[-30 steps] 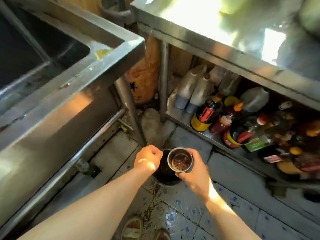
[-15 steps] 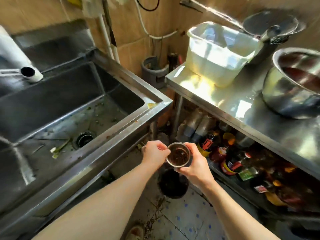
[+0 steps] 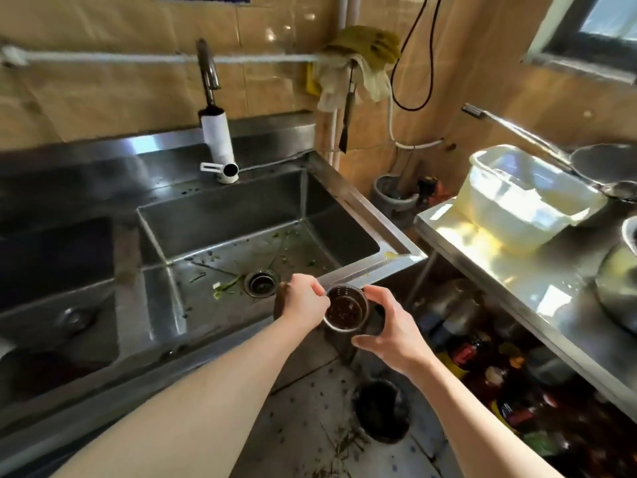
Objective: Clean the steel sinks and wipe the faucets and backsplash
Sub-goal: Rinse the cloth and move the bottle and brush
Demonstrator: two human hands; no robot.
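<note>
right hand point(image 3: 389, 334) grasps round steel strainer cup point(image 3: 345, 308) | left hand point(image 3: 303, 300) pinches its rim | beside steel sink point(image 3: 348, 198)

Tan tiled wall point(image 3: 103, 88), dotted floor tiles point(image 3: 310, 408), sunlit steel table point(image 3: 537, 305), corner window point(image 3: 599, 25)

Your view is lit by hard sunlight from the window point(image 3: 601, 20) at upper right, blowing out the white plastic tub point(image 3: 524, 201) and steel worktop point(image 3: 499, 267) in glare; the sink basin point(image 3: 220, 215) stays dim, the lower shelf murky, and the wide lens bends and softens edges
</note>
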